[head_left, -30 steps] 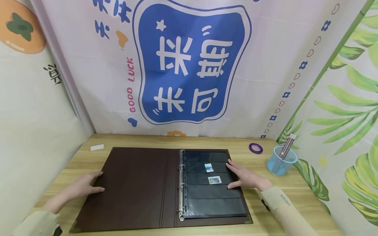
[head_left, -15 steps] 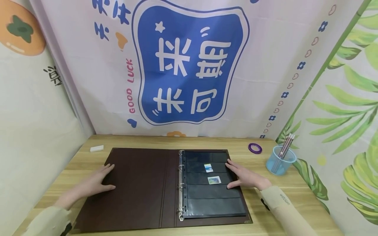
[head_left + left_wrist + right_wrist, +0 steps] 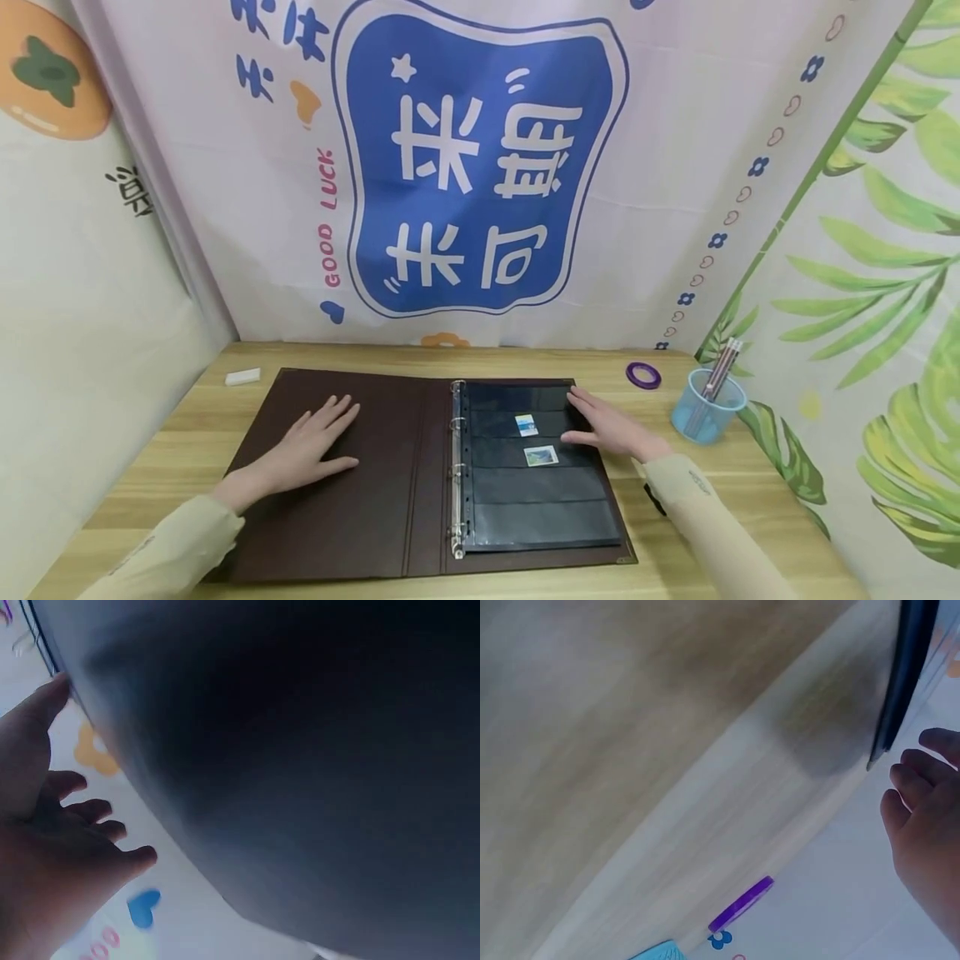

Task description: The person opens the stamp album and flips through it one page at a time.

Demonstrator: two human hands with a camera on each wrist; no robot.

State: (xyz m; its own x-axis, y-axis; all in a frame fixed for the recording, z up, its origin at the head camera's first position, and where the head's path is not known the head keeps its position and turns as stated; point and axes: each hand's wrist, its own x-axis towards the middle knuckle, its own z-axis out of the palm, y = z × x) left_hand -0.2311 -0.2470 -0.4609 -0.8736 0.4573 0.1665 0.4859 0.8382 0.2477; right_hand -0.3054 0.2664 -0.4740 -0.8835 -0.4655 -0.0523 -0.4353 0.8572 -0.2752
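Since the earlier frame, the left hand [image 3: 307, 446] has travelled from the outer edge of the left cover to well inside it, and the right hand [image 3: 611, 427] has crept slightly toward the table's far edge. The hands are well apart, fingers spread, neither gripping anything; whether the left palm touches the cover, I cannot tell. The right hand is at the outer edge of the pocket page [image 3: 540, 525], thumb reaching over it. Beneath both, the brown binder [image 3: 337, 533] lies spread flat at the table's near edge. Its covers look stiff and fairly weighty, best taken by an outer edge; the page seems bendy and slick, safest held at its outer margin, since the metal rings [image 3: 457, 471] fix the inner side. The two stamps [image 3: 541, 456] in its pockets are probably thin and easily creased. Farther out, a white block [image 3: 243, 377] sits near the table's far-left corner, and a purple tape roll [image 3: 636, 383] and a blue cup [image 3: 693, 421] of pencils [image 3: 723, 371] near the far-right; bare wood of the table [image 3: 180, 442] shows beside both covers, leaving sideways room.
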